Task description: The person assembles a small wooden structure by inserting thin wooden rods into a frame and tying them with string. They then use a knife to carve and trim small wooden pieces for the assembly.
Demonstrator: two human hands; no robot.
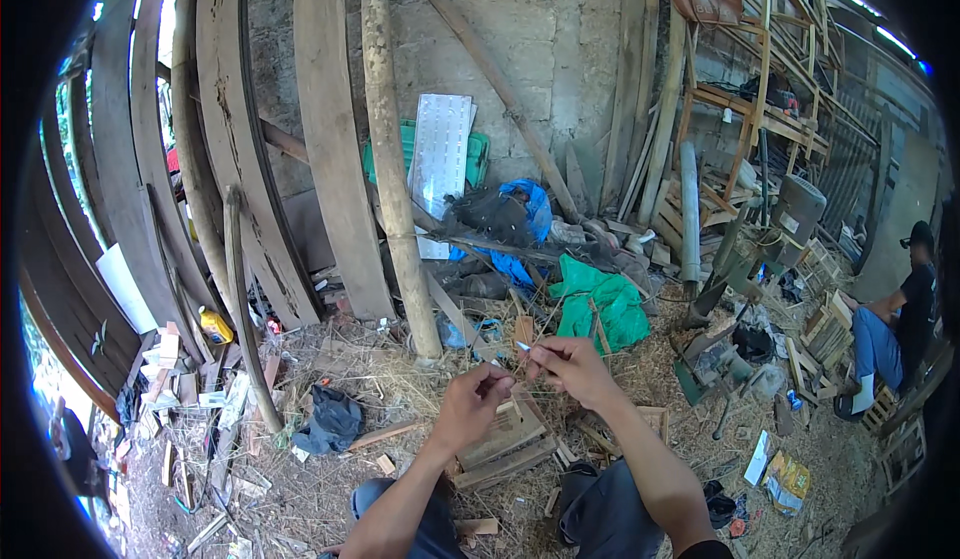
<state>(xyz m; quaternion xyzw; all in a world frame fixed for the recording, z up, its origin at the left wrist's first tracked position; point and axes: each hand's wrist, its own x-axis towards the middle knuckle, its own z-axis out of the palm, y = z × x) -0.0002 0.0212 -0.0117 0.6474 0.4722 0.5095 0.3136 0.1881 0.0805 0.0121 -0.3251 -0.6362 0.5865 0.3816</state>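
In front of my knees, my left hand [472, 406] is closed in a pinch, and what lies between its fingers is too small to make out. A little farther right and higher, my right hand [573, 370] grips a small slender thing with a whitish tip [525, 348]; its kind cannot be told. The fingertips of both hands are close together but apart. Below them, a wooden crate-like piece [507, 441] made of slats rests on the straw-covered ground between my legs.
A green plastic sheet [597, 304] lies ahead, beside a leaning post [395, 189]. Black plastic [333, 421] and wood scraps litter the left. Tall boards [335, 139] lean at the wall. A seated person [900, 309] is at far right, near a yellow bag [787, 483].
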